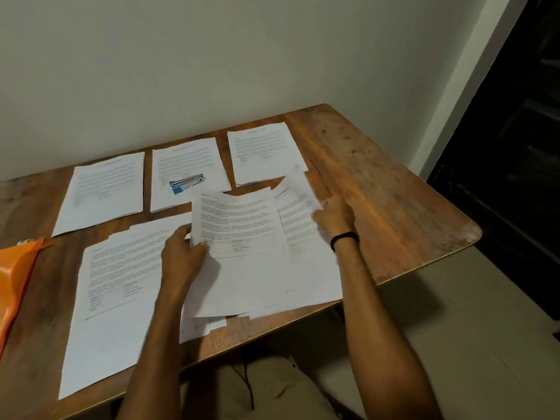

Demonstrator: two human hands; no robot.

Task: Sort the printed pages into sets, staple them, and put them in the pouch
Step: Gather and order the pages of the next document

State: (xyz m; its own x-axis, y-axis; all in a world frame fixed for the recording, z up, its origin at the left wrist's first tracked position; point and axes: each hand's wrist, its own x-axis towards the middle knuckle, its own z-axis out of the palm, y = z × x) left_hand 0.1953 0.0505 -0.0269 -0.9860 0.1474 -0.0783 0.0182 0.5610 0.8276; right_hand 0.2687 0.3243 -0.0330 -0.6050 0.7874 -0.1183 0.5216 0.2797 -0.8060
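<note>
**Left hand** point(181, 253): thumb on top, fingers curled under, pinching the left edge of one printed page point(242, 231). The page runs away from the grip to the right and forward. Its top edge bows slightly.

**Right hand** point(335, 216): across from the left grip, on the right side of the same spread of paper. Its fingers point left onto a blurred sheet point(295, 198). I cannot tell whether it pinches that sheet or only presses on it (motion blur hides the fingertips). There is a black wristband point(345, 237) on this wrist.

**Loose pile** point(312, 277): fanned sheets lying under the pinched page and between the two forearms. They reach the near edge of the table point(378, 183).

**Near stack** point(121, 292): just left of the left grip, print side up. Its right part is hidden under the left forearm.

**Beyond the grips, in a row along the wall:**
- Middle stack point(188, 159): ahead of the left hand. A blue and silver stapler point(188, 182) lies on its near half.
- Left stack point(103, 192): further left of that.
- Right stack point(263, 153): ahead and left of the right hand. The blurred sheet overlaps its near right corner.

**Pouch** point(15, 283): orange, far left of the left grip at the frame's edge, well apart from both hands.
</note>
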